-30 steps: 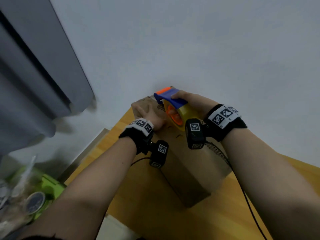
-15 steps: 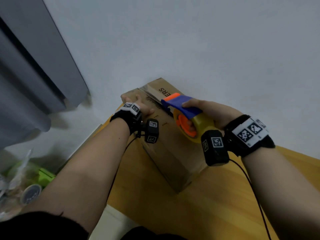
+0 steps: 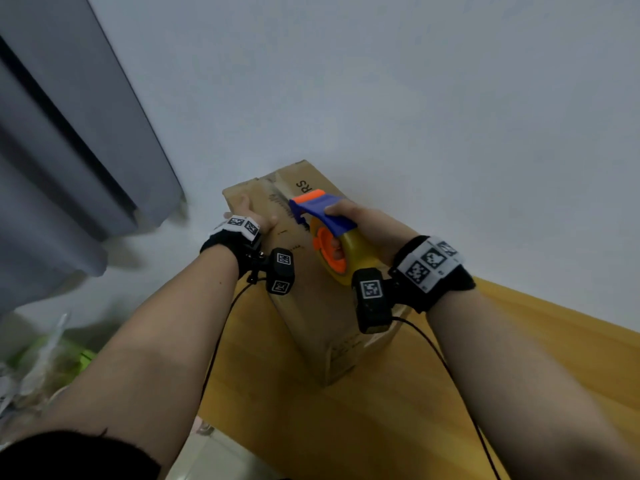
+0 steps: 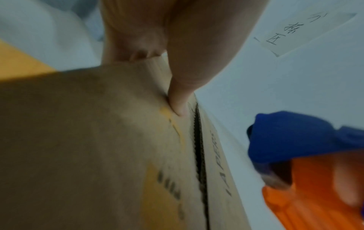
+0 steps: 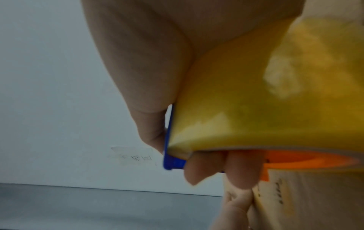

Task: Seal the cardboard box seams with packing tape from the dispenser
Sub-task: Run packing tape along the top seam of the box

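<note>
Here my right hand (image 3: 360, 223) has its grip wrapped round the tape dispenser (image 3: 329, 233): thumb along the blue top, fingers curled through the orange hub under the yellow roll. The dispenser's nose sits on top of the cardboard box (image 3: 311, 306), near the middle seam. The box stands on the wooden surface (image 3: 346, 427), its far end against the white wall (image 3: 381, 81). My left hand (image 3: 251, 216) lies on the box's far left corner, fingers over the edge, thumb pressing the flap; that grip is a flat hold on the cardboard, not a clench.

The head view gives the whole layout but hides the seam behind the dispenser. The left wrist view shows it plainly: a dark open gap (image 4: 199, 155) between the two flaps, with my thumb (image 4: 180, 96) pushed down just beside it and the blue and orange nose of the dispenser blurred at the right. That view also catches a paper label (image 4: 303, 29) with handwriting on the wall. The right wrist view shows my fingertips (image 5: 240, 171) poking out under the yellow roll (image 5: 265, 101), which the head view barely shows.

Compared with half a second ago, the dispenser has come back toward me along the box top, and more of the far flap with its printed letters is uncovered. My left hand has kept its corner.
</note>
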